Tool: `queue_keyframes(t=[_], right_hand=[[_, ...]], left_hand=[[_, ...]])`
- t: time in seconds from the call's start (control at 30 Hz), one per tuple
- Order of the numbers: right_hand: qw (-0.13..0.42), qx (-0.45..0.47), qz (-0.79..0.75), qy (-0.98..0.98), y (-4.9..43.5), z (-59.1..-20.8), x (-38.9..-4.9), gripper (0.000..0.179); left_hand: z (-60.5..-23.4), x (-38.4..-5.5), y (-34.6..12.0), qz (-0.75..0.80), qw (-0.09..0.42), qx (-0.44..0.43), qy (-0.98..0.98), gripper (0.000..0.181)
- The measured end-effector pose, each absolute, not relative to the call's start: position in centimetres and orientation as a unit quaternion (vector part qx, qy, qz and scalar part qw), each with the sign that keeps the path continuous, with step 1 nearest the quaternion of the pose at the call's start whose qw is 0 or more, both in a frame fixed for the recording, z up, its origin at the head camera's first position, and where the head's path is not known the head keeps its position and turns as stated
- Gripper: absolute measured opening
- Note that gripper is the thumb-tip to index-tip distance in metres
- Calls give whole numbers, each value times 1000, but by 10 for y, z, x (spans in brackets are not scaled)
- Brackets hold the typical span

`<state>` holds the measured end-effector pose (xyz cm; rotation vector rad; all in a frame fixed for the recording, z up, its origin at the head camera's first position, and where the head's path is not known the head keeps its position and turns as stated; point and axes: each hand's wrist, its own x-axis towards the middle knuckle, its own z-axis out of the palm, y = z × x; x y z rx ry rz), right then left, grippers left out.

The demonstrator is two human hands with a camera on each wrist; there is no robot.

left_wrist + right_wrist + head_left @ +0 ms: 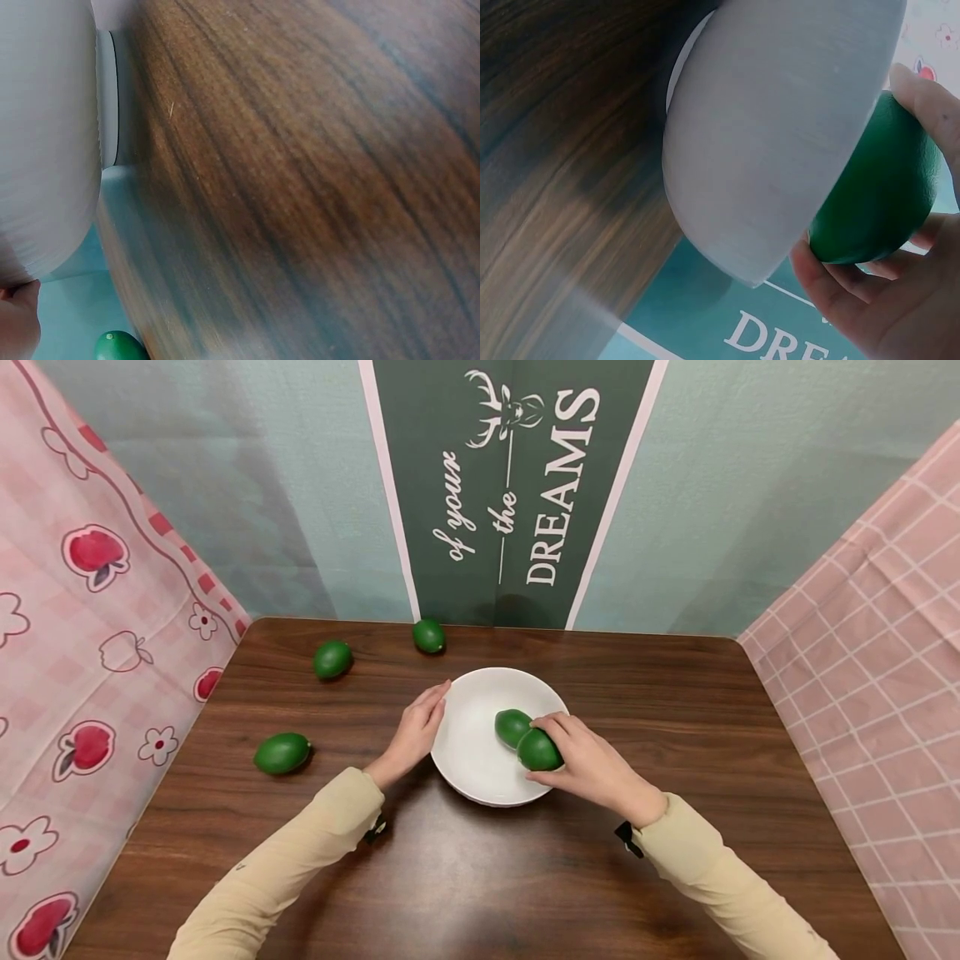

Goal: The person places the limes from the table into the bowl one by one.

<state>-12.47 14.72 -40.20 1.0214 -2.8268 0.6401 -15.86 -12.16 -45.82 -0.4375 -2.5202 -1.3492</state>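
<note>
A white bowl (472, 752) stands on the table, with one green lime (512, 727) inside it. Over the bowl's right side my right hand (592, 764) grips a second lime (540, 751) between thumb and fingers. In the right wrist view this lime (881, 187) shows just past the bowl's rim, and the fingers curve round it. Fairly straight fingers of my left hand (416, 731) rest against the left rim of the bowl. Only a small part of the left hand (19, 324) appears in the left wrist view, touching the bowl (45, 135).
Three more limes lie left of and behind the bowl: one at the left (282, 753), one farther back (332, 659), one near the back edge (429, 636). The brown wooden table (675, 693) is bordered by hanging cloths, the back one (517, 485) printed with words.
</note>
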Motion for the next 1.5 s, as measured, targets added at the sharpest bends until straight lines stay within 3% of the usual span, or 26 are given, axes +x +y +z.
queue_keyframes(t=[0.6,1.17,1.5], right_hand=[[46,347,155,-924,134,-414,-124,64],[-23,360,148,-921,127,-419,-124,60],[-29,381,153,-912,126,-418,-127,40]], left_hand=[[-457,-158,-122,-463,123,-149,-865,34],[-459,-159,-122,-461,130,-157,-864,34],[-459,-159,-122,-462,121,-152,-866,34]])
